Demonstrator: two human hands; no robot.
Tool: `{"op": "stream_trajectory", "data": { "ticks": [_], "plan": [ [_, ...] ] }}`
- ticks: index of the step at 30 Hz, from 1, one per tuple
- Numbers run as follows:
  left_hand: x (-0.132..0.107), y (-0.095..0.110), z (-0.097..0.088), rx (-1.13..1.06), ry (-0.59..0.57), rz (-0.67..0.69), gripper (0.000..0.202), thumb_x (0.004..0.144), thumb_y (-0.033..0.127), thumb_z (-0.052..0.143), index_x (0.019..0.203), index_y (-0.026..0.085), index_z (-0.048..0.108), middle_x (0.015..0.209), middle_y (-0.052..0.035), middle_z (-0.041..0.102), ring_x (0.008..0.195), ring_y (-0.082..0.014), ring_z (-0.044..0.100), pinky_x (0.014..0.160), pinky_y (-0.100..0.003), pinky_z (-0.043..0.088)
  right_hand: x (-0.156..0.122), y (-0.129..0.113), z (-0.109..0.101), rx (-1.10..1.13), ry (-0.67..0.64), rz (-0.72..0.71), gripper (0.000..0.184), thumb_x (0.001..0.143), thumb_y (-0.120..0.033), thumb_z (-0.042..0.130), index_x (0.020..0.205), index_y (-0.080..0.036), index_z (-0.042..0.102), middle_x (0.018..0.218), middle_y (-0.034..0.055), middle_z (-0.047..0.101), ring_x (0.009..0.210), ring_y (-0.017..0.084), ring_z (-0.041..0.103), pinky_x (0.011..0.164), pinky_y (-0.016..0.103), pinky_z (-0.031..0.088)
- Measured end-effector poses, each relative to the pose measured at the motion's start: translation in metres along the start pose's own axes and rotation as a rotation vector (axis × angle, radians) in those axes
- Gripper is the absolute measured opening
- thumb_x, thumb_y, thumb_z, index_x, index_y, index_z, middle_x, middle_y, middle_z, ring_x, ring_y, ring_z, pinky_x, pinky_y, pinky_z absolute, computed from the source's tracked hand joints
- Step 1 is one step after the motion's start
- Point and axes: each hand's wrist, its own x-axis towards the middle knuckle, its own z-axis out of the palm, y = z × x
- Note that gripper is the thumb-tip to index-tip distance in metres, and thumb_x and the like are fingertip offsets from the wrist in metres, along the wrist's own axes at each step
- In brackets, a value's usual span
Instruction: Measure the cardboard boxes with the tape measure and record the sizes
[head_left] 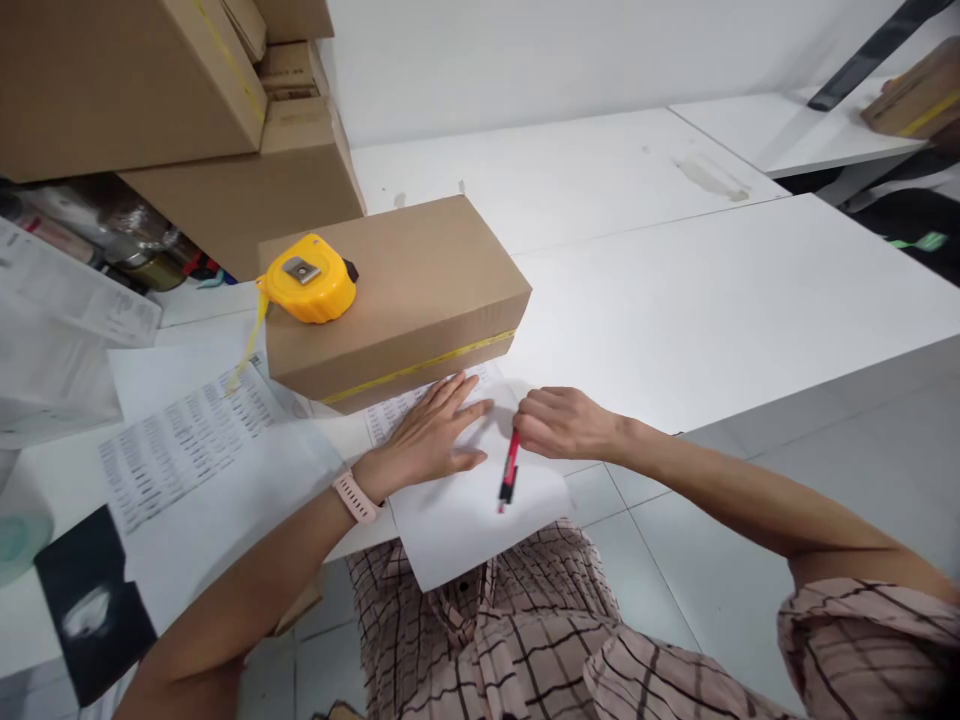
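My left hand (439, 430) lies flat with fingers spread on a sheet of paper (465, 525) that hangs over the table's front edge. Printed lines show near the sheet's far end. In my right hand (559, 422), closed in a fist, is a red and black pen (510, 470), its black end pointing down toward me. Just beyond my left hand stands a closed cardboard box (405, 290) with a yellow tape measure strip (427, 370) along its front side. A yellow tape measure (311, 280) rests on the box's top left, its strip hanging down the left side.
More printed sheets (187, 450) and a black flat item (94, 605) lie at the left. Large cardboard boxes (247, 190) are stacked at the back left. The white table (675, 290) extends right, with another box (919, 95) at the far right.
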Motion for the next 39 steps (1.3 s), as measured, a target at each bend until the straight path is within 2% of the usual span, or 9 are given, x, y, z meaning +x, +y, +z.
{"op": "stream_trajectory", "data": {
  "ticks": [2, 5, 9, 12, 19, 23, 27, 33, 39],
  "plan": [
    [0.003, -0.001, 0.003, -0.02, 0.005, 0.006, 0.073, 0.09, 0.048, 0.069, 0.152, 0.021, 0.044, 0.171, -0.0151, 0.022, 0.158, -0.0361, 0.016, 0.127, -0.055, 0.019, -0.003, 0.002, 0.004, 0.146, 0.234, 0.208, 0.017, 0.095, -0.029, 0.053, 0.08, -0.026, 0.046, 0.066, -0.002, 0.053, 0.055, 0.014, 0.044, 0.05, 0.031, 0.035],
    [0.009, 0.0, 0.006, -0.032, 0.009, 0.006, 0.075, 0.09, 0.048, 0.069, 0.154, 0.02, 0.043, 0.171, -0.0155, 0.021, 0.159, -0.036, 0.015, 0.128, -0.055, 0.016, 0.004, 0.002, 0.016, 0.47, 0.52, 0.596, 0.008, 0.09, -0.027, 0.055, 0.085, -0.024, 0.05, 0.073, -0.0016, 0.056, 0.06, 0.012, 0.051, 0.055, 0.029, 0.042],
    [0.012, -0.001, 0.008, -0.059, 0.021, 0.007, 0.074, 0.09, 0.05, 0.068, 0.153, 0.018, 0.046, 0.17, -0.0171, 0.022, 0.158, -0.0366, 0.016, 0.128, -0.055, 0.015, 0.022, 0.008, 0.034, 0.907, 0.551, 0.825, 0.013, 0.086, -0.032, 0.061, 0.09, -0.021, 0.058, 0.076, -0.0019, 0.058, 0.063, 0.012, 0.056, 0.06, 0.03, 0.047],
    [0.01, -0.002, 0.008, -0.073, 0.038, 0.014, 0.072, 0.091, 0.051, 0.067, 0.152, 0.019, 0.046, 0.171, -0.0151, 0.023, 0.158, -0.0351, 0.016, 0.128, -0.055, 0.015, 0.028, 0.015, 0.04, 1.013, 0.5, 0.878, 0.023, 0.082, -0.04, 0.069, 0.089, -0.02, 0.059, 0.074, -0.0009, 0.062, 0.065, 0.013, 0.059, 0.063, 0.031, 0.049],
    [0.011, -0.002, 0.008, -0.079, 0.045, 0.008, 0.076, 0.089, 0.051, 0.069, 0.152, 0.016, 0.045, 0.167, -0.0167, 0.033, 0.157, -0.0348, 0.023, 0.128, -0.052, 0.02, 0.032, 0.024, 0.039, 0.755, 0.431, 0.91, 0.027, 0.079, -0.03, 0.069, 0.068, -0.022, 0.047, 0.059, -0.0066, 0.048, 0.056, 0.009, 0.04, 0.053, 0.026, 0.031],
    [0.012, -0.002, 0.007, -0.087, 0.057, 0.005, 0.072, 0.091, 0.048, 0.067, 0.15, 0.014, 0.047, 0.166, -0.0172, 0.034, 0.156, -0.0342, 0.024, 0.128, -0.051, 0.02, 0.029, 0.027, 0.04, 0.923, 0.451, 0.846, 0.023, 0.086, -0.039, 0.068, 0.079, -0.021, 0.054, 0.067, -0.0042, 0.056, 0.059, 0.01, 0.046, 0.056, 0.027, 0.037],
    [0.012, -0.002, 0.006, -0.081, 0.049, 0.002, 0.071, 0.091, 0.048, 0.067, 0.15, 0.015, 0.047, 0.165, -0.0167, 0.037, 0.155, -0.0337, 0.027, 0.127, -0.052, 0.022, 0.025, 0.028, 0.039, 1.053, 0.445, 0.834, 0.033, 0.081, -0.047, 0.078, 0.089, -0.021, 0.06, 0.076, -0.0013, 0.061, 0.063, 0.011, 0.05, 0.059, 0.029, 0.04],
    [0.012, -0.003, 0.006, -0.08, 0.068, 0.014, 0.069, 0.091, 0.047, 0.068, 0.148, 0.015, 0.048, 0.165, -0.0169, 0.036, 0.155, -0.0345, 0.027, 0.127, -0.053, 0.022, 0.028, 0.027, 0.042, 0.883, 0.466, 0.847, 0.035, 0.088, -0.046, 0.068, 0.073, -0.023, 0.047, 0.062, -0.0071, 0.04, 0.057, 0.01, 0.034, 0.053, 0.027, 0.029],
    [0.012, -0.004, 0.01, -0.059, 0.093, 0.028, 0.07, 0.09, 0.047, 0.069, 0.148, 0.013, 0.049, 0.164, -0.0182, 0.038, 0.154, -0.0354, 0.029, 0.127, -0.052, 0.023, 0.029, 0.026, 0.045, 0.798, 0.439, 0.799, 0.031, 0.089, -0.042, 0.065, 0.074, -0.023, 0.046, 0.062, -0.0067, 0.041, 0.057, 0.01, 0.033, 0.053, 0.026, 0.029]
  ]
}}
